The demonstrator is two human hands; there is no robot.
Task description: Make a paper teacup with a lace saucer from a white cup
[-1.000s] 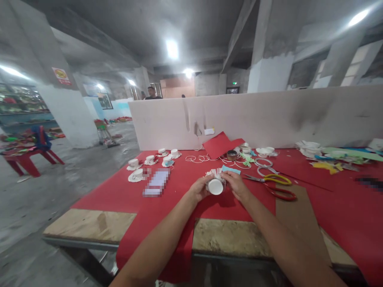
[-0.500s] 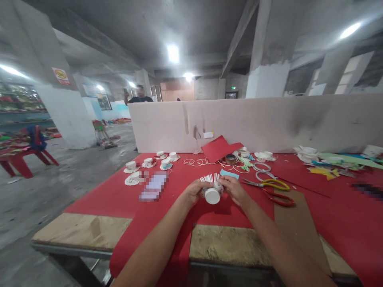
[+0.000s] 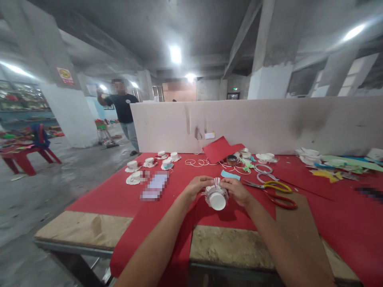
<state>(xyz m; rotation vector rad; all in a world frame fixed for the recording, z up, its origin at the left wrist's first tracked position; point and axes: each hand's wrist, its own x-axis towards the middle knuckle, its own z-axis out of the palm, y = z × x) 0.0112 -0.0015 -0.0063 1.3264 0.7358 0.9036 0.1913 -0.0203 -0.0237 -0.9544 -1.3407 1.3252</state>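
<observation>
While the left hand pinches the frilled edge of a white paper cup from the left, the right hand grips its far right edge, holding it over the near part of the red covering. A light-blue piece lies just beyond, scissors to the right, similar white cups far left.
</observation>
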